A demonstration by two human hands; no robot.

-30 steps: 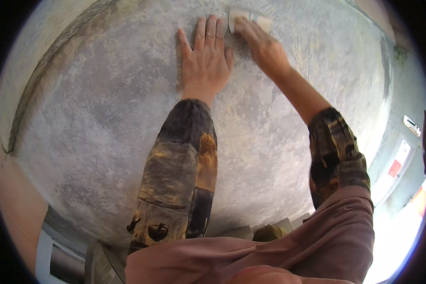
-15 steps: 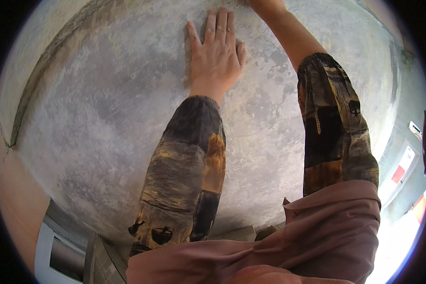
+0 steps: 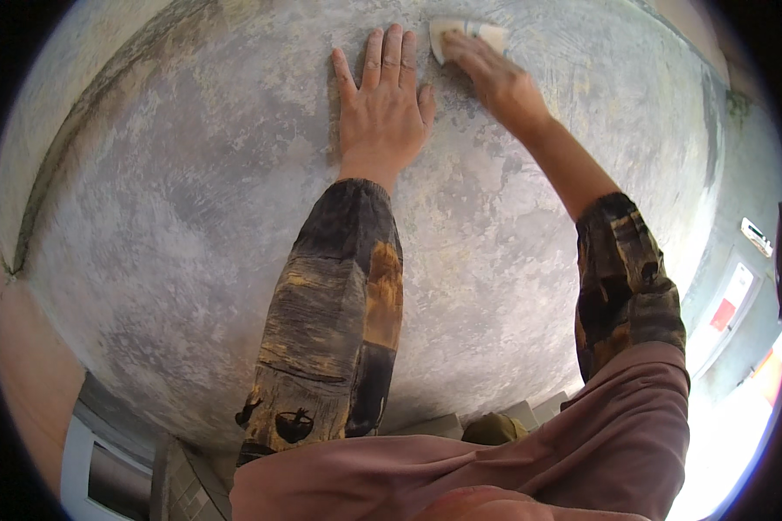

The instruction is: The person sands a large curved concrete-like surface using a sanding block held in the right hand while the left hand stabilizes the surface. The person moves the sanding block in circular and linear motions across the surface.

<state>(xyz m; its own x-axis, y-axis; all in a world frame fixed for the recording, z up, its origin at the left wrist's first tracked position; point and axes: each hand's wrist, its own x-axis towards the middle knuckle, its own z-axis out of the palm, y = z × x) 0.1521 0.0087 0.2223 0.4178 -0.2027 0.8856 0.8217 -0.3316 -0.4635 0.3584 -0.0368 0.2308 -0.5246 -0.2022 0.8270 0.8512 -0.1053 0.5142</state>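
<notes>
My left hand (image 3: 382,117) lies flat on the patchy grey plastered wall (image 3: 208,208), fingers spread and dusty at the tips, holding nothing. To its right and at about the same height, my right hand (image 3: 493,80) is pressing a pale, flat, cream-coloured piece (image 3: 482,33) against the wall. The fingers cover part of this piece, and whether it is a scraper or a folded sheet I cannot tell. Both forearms wear dark brown and ochre patterned sleeves.
A raised band (image 3: 61,148) curves along the wall's left side. White-framed panels (image 3: 82,460) stand at lower left. On the right are a white-framed opening (image 3: 728,304) and a small white fixture (image 3: 756,236). Something olive and rounded (image 3: 493,428) shows low down by my clothing.
My right hand has come down from the top edge, bringing the pale piece into view, and its elbow has bent lower. The left hand has shifted slightly left and down, still flat.
</notes>
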